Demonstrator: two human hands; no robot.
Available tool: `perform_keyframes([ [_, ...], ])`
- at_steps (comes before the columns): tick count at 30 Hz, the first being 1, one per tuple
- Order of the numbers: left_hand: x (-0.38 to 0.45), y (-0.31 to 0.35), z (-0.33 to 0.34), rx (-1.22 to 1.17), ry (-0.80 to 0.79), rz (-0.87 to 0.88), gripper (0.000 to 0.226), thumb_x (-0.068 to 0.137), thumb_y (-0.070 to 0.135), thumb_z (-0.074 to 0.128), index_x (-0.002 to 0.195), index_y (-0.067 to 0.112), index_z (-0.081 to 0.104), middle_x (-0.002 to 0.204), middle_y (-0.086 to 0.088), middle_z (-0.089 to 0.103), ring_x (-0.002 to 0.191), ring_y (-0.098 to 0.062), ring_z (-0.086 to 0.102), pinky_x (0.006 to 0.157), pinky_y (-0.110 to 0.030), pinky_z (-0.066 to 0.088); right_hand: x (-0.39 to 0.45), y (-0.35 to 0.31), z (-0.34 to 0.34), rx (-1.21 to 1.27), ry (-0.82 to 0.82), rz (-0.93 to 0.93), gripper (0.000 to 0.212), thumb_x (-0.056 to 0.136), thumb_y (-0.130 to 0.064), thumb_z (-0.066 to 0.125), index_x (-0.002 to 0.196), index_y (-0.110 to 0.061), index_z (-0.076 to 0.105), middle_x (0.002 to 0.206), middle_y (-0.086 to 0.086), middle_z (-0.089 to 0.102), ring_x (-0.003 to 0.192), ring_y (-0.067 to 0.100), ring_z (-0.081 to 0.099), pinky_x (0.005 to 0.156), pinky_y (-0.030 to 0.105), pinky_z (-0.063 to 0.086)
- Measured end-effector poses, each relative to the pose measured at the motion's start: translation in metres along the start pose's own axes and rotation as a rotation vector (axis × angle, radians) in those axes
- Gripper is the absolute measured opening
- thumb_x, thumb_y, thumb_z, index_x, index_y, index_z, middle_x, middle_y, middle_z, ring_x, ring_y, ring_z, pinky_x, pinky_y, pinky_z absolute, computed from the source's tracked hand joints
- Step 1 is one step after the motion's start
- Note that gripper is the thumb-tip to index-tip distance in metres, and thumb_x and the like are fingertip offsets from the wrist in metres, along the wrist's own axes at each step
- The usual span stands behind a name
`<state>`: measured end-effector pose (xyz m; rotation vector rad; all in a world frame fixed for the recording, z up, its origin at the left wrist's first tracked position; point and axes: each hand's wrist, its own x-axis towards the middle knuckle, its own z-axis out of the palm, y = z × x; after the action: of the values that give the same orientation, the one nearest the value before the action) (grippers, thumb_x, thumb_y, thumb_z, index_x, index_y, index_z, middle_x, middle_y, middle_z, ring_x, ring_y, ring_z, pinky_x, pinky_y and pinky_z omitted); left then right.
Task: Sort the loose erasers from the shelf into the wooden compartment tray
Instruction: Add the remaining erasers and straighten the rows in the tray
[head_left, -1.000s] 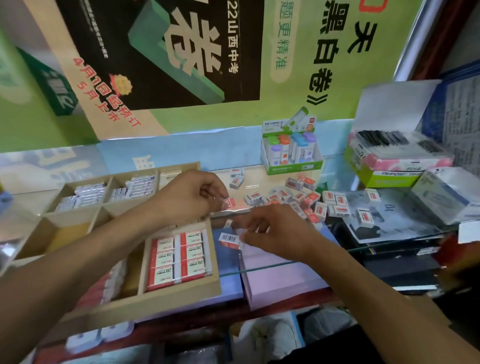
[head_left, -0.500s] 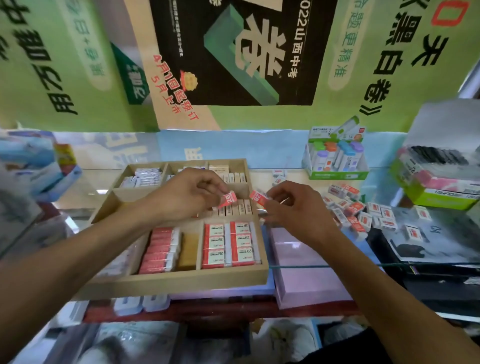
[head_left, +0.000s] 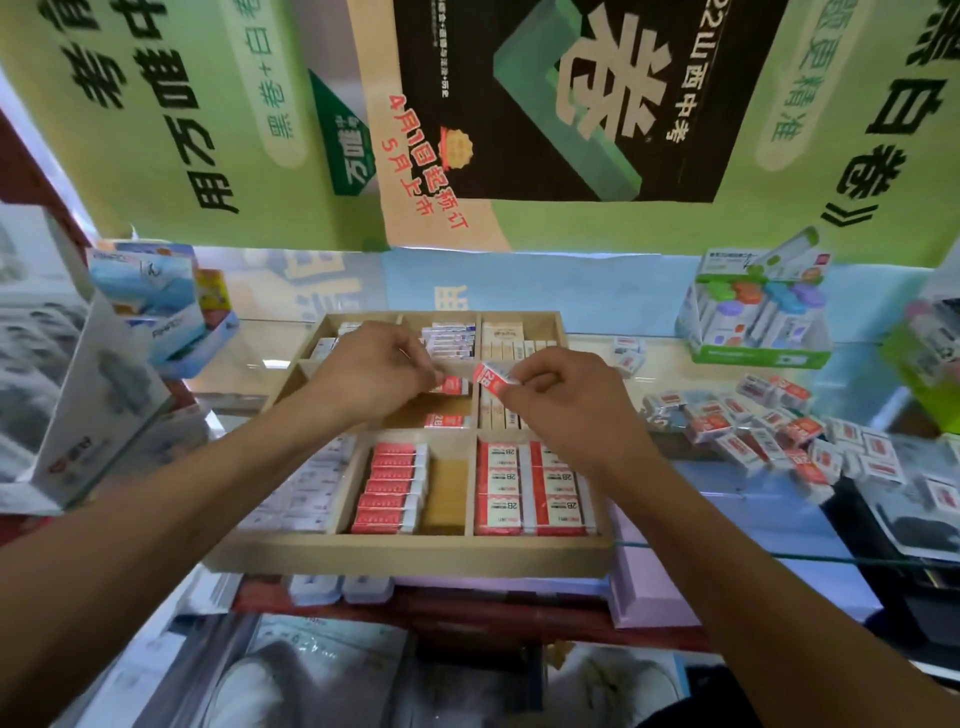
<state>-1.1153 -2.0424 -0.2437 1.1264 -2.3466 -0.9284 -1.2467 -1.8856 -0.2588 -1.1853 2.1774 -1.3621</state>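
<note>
The wooden compartment tray (head_left: 405, 555) lies on the glass shelf before me, its sections holding rows of red-and-white erasers. My left hand (head_left: 371, 371) hovers over the middle section and pinches a small red-and-white eraser (head_left: 453, 385) just above the wood. My right hand (head_left: 561, 400) is beside it and pinches another red 2B eraser (head_left: 491, 378) over the same part of the tray. A pile of loose erasers (head_left: 769, 421) lies on the shelf to the right of the tray.
A green display box of coloured items (head_left: 756, 322) stands at the back right. Blue and white cartons (head_left: 156, 312) sit at the left. A purple box (head_left: 649, 587) lies under the glass edge. A poster hangs close above.
Both hands have moved left from the loose pile to over the tray's middle, each still pinching its eraser. My view has swung left, centring the tray.
</note>
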Motion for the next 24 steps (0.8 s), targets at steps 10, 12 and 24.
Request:
perform_keyframes([
  [10, 0.003, 0.007, 0.008, 0.478, -0.227, 0.22, 0.029, 0.083, 0.005, 0.059, 0.096, 0.022, 0.078, 0.101, 0.005, 0.073, 0.1, -0.015, 0.062, 0.092, -0.028, 0.048, 0.001, 0.009, -0.008, -0.107, 0.027, 0.023, 0.013, 0.085, -0.039, 0.068, 0.094, -0.031, 0.066, 0.091, -0.016, 0.067, 0.077, -0.001, 0.061, 0.064, 0.015, 0.047],
  [12, 0.004, 0.005, 0.007, 0.475, -0.252, 0.253, 0.031, 0.084, 0.004, 0.057, 0.099, 0.022, 0.077, 0.107, 0.007, 0.072, 0.104, -0.014, 0.061, 0.094, -0.025, 0.046, 0.001, 0.009, -0.008, -0.116, 0.016, 0.028, 0.015, 0.086, -0.038, 0.067, 0.099, -0.03, 0.066, 0.091, -0.017, 0.065, 0.077, -0.002, 0.06, 0.063, 0.015, 0.046],
  [24, -0.013, 0.018, 0.001, 0.27, -0.103, 0.714, 0.031, 0.075, 0.016, 0.071, 0.103, 0.028, 0.07, 0.088, 0.018, 0.063, 0.08, -0.003, 0.059, 0.073, -0.022, 0.047, -0.001, -0.001, -0.011, 0.064, -0.038, 0.061, 0.011, 0.089, -0.019, 0.063, 0.091, -0.027, 0.07, 0.084, -0.007, 0.072, 0.077, 0.008, 0.067, 0.078, 0.027, 0.056],
])
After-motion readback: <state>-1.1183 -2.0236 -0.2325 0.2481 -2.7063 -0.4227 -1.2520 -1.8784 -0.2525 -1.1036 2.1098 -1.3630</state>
